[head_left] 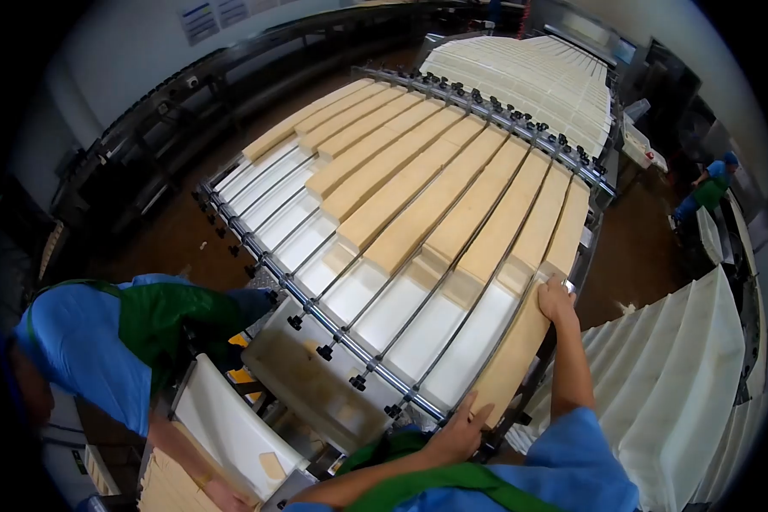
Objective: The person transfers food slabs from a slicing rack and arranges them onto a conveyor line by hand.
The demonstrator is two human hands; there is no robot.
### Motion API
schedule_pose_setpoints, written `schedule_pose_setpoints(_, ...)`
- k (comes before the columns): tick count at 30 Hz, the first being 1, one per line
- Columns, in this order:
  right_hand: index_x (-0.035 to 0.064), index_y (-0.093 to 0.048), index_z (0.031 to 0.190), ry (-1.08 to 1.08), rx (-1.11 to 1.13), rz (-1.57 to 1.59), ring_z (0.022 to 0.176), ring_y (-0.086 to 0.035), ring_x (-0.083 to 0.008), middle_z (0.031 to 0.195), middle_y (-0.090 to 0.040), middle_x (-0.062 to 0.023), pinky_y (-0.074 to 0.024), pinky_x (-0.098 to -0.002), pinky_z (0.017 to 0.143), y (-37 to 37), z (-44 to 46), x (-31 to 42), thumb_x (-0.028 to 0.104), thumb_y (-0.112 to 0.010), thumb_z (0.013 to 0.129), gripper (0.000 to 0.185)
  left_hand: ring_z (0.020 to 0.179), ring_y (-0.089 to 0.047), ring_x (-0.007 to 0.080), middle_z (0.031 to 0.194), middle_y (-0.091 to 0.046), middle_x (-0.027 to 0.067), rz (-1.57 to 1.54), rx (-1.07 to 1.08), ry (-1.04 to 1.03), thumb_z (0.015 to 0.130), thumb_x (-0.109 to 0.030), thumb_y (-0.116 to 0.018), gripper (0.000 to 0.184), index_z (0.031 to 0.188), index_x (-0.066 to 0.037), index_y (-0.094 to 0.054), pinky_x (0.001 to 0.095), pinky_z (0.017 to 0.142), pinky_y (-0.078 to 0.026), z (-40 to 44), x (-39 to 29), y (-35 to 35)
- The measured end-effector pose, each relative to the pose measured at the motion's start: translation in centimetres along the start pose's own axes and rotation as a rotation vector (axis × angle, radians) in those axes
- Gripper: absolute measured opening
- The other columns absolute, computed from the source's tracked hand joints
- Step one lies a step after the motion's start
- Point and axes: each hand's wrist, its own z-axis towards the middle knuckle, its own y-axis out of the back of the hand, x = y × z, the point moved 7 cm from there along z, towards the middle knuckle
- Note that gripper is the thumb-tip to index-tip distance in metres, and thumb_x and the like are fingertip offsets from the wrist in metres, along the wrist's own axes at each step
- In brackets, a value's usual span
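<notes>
Long tan slabs with a soft, smooth look lie side by side in the lanes of a white slatted conveyor. Along the rightmost lane, one tan strip stretches toward me, between my two hands. My left hand rests at its near end, fingers stretched out against the strip. At its far end, my right hand is closed beside the cut face of the slab behind. A small shiny edge shows by its fingers, but what it holds is too small to make out.
A metal rail with black knobs crosses the conveyor's near end. Below it sits a beige bin. At left, a co-worker in a green apron leans over a white tray. Ribbed white sheets stand at right. Another person is farther back.
</notes>
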Motion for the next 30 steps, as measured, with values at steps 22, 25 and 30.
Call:
schedule_pose_setpoints(22,0.0096,-0.038,0.141,0.691,-0.280,-0.190,0.128,-0.039,-0.0403,0.142,-0.040,-0.0185,-0.0320,-0.0593,0.101,-14.5,-1.2,11.7,0.055,-0.035,0.095,0.064,0.129,-0.032,0.0429,0.141,-0.027,0.0279,-0.077,-0.893,0.505,0.086,-0.009,-0.052,0.057,0.140,-0.004,-0.033,0.0430,0.109,-0.029,-12.1,14.0,13.3)
schedule_pose_setpoints(25,-0.0005,-0.053,0.120,1.150,-0.521,0.333,0.115,-0.047,-0.0387,0.119,-0.054,-0.0193,-0.0354,-0.0493,0.099,-8.2,-15.4,21.4,0.017,-0.066,0.079,0.046,0.125,-0.039,0.0383,0.134,-0.040,0.0230,0.221,-1.136,0.621,0.085,-0.019,-0.061,0.061,0.137,-0.001,-0.034,0.0415,0.105,-0.033,-19.3,13.3,16.0)
schedule_pose_setpoints(30,0.0033,-0.058,0.090,1.223,-0.126,0.515,0.096,-0.052,-0.0338,0.094,-0.057,-0.0142,-0.0380,-0.0430,0.086,-11.1,-26.2,30.1,0.001,-0.069,0.066,0.026,0.123,-0.038,0.0416,0.132,-0.041,0.0267,-0.059,-1.432,0.910,0.086,-0.016,-0.059,0.053,0.132,0.003,-0.040,0.0448,0.107,-0.030,-33.5,11.4,18.3)
